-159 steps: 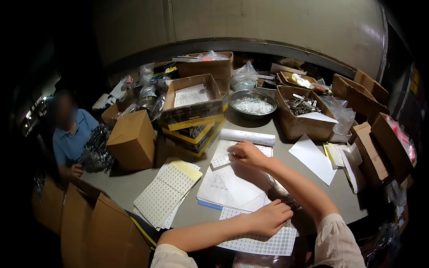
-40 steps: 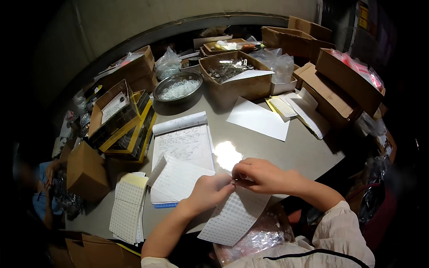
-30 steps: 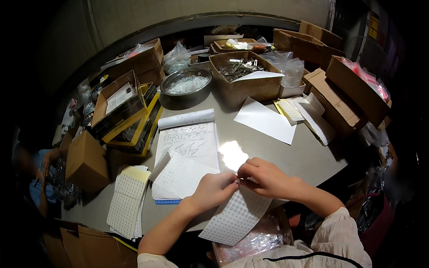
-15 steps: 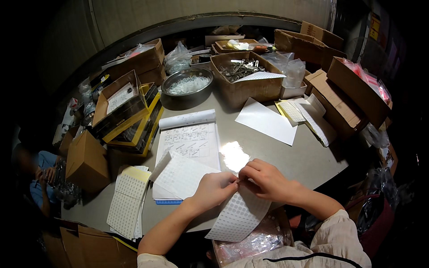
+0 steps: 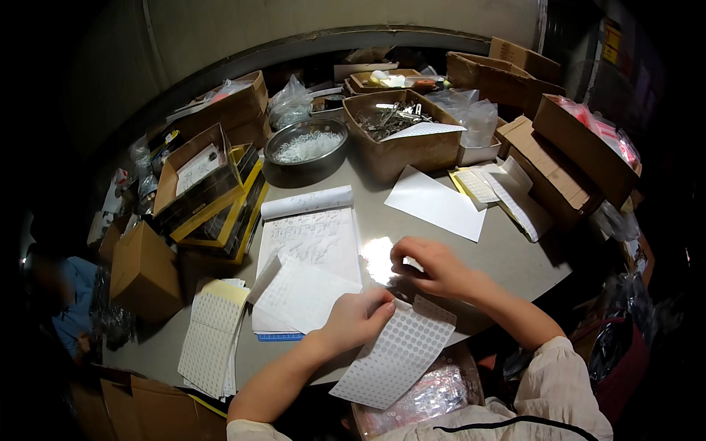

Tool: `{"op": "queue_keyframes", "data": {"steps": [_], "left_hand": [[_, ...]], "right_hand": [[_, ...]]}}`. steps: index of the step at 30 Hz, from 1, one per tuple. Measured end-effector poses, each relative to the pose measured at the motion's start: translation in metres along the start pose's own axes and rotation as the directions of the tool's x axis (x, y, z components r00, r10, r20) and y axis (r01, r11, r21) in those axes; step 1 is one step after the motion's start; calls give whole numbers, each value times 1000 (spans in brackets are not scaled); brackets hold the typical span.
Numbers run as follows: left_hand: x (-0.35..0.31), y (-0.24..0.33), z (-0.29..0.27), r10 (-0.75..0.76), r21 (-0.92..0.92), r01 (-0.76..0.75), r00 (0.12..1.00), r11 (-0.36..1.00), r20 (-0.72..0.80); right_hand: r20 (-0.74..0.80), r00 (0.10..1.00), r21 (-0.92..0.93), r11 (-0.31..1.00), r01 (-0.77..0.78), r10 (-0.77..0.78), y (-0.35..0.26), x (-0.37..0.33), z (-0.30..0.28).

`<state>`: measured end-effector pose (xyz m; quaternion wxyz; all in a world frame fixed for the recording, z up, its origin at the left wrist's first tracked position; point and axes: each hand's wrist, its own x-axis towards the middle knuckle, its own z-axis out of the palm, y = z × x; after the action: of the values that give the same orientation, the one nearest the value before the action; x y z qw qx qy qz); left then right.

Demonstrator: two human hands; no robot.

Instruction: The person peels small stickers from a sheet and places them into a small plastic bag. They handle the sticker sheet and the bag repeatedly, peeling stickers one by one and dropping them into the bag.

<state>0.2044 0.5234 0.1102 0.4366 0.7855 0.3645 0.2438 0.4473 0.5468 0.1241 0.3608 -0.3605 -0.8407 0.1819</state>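
My left hand [image 5: 357,317] pinches the upper left edge of a white sheet of round grey stickers [image 5: 404,345], which slants down over the table's front edge. To its right, my right hand [image 5: 434,270] is raised apart from the sheet, its thumb and fingers curled together. Whatever sits between those fingertips, if anything, is too small to make out. Below the sheet, at my lap, is a clear plastic bag of small pieces [image 5: 434,389]. Left of my hands lies a pad of written pages [image 5: 309,235], with a loose thin sheet [image 5: 305,290] over its lower part.
More label sheets [image 5: 213,338] lie at the left edge. A metal bowl of small clear pieces [image 5: 305,151] and a brown bin of metal parts [image 5: 404,154] stand at the back. White paper [image 5: 434,202] lies right of centre. Cardboard boxes [image 5: 147,268] line both sides; a person [image 5: 73,294] sits far left.
My right hand has come away from the sticker sheet, moving up a little. The sheet's upper right corner now shows free, while my left hand keeps its grip.
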Motion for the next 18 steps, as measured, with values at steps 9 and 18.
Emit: {"op": "queue_keyframes", "data": {"steps": [9,18], "left_hand": [[-3,-2,4,310,127,-301,949,945,-59],[6,-11,6,477,211,-466,879,860,-5]], "right_hand": [[350,934,-78,996,-45,69,25,-37,-28],[207,873,265,834,-484,441,22,-64,-49]]}}
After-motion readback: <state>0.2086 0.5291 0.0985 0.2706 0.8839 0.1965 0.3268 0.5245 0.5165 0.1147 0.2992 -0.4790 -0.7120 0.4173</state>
